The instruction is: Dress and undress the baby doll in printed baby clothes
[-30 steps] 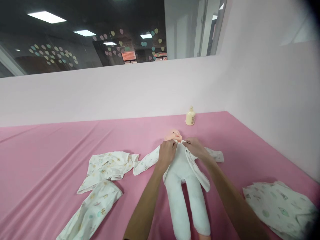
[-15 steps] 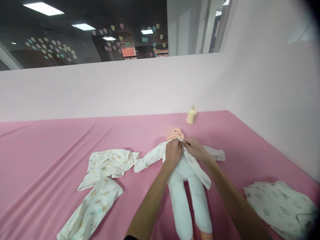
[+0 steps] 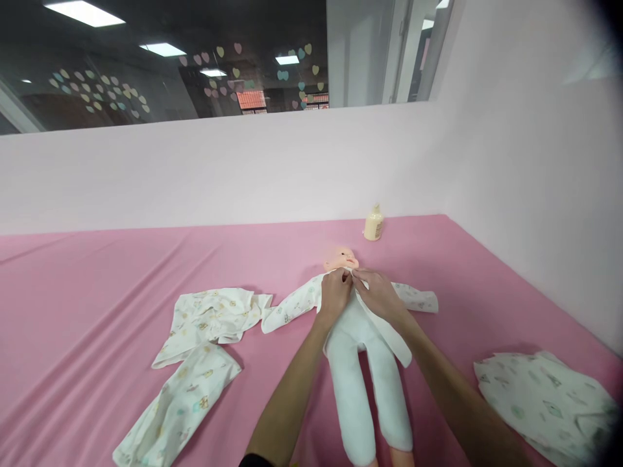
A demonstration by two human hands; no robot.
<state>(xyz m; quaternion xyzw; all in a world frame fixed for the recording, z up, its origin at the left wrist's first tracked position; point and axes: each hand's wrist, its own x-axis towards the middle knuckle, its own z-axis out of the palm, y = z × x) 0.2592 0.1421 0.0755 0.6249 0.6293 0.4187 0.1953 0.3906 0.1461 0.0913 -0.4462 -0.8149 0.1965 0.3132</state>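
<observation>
A baby doll [image 3: 357,379] with a pale cloth body lies on its back, head toward the wall. Both its arms are in the sleeves of a white printed baby shirt [image 3: 294,306], whose front hangs apart over the belly. At the neckline my left hand [image 3: 335,292] is closed, pinching the shirt's edge just below the doll's chin. My right hand [image 3: 377,293] meets it there, thumb and fingers pinched on the other front edge. The fingertips hide the exact spot of cloth between them.
A printed baby top [image 3: 214,314] and printed pants [image 3: 187,402] lie to the left on the pink sheet [image 3: 97,311]. Folded printed cloth [image 3: 545,402] rests at the right. A cream pump bottle [image 3: 373,224] stands near the back wall.
My right hand's fingers have shifted slightly left at the neckline, and its back has turned more into view. My left hand stays almost in place. The doll lies as before.
</observation>
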